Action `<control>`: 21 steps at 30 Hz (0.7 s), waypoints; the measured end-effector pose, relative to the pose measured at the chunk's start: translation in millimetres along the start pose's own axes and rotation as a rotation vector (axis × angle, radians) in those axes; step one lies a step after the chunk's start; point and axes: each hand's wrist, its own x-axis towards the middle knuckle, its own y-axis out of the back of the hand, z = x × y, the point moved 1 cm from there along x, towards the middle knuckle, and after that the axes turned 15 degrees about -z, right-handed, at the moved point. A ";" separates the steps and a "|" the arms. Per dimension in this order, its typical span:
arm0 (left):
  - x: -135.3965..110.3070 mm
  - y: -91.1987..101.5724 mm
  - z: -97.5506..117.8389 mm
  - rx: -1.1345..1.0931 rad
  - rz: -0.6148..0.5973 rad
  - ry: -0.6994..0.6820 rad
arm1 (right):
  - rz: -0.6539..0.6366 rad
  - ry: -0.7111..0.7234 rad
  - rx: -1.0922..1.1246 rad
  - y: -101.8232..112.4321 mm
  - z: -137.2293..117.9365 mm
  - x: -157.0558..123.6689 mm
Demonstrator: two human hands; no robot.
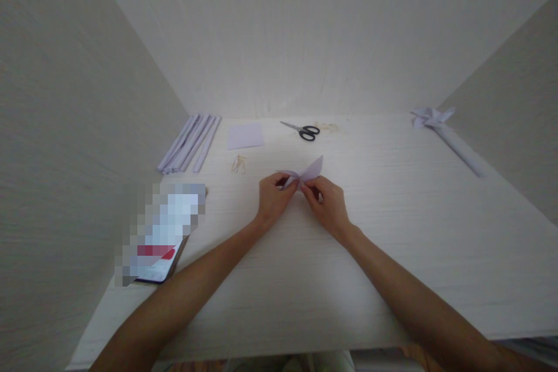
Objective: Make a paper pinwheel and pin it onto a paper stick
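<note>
A pale lilac paper pinwheel head (pixel 312 168) is held just above the middle of the table, its blades curled toward the centre. My left hand (pixel 275 195) pinches it from the left, thumb and fingers closed near the centre. On the other side my right hand (pixel 326 200) also grips the paper close to the middle with thumb and fingertips. The fingers hide the centre of the paper, so any small piece there cannot be made out.
Rolled paper sticks (pixel 189 144) lie at the back left, by a square paper sheet (pixel 245 136) and small wooden bits (pixel 238 164). Black-handled scissors (pixel 305 131) rest behind my hands, with more thin bits (pixel 328 127). A finished pinwheel (pixel 453 140) lies far right; a phone (pixel 168 232) leans left.
</note>
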 end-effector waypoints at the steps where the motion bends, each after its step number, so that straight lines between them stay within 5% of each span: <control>1: 0.0 -0.1 0.3 0.005 -0.004 0.004 | -0.006 -0.003 -0.006 -0.1 0.1 0.1; 21: 0.7 1.7 2.8 -0.044 -0.089 0.082 | -0.034 0.019 -0.026 -2.3 3.4 -0.8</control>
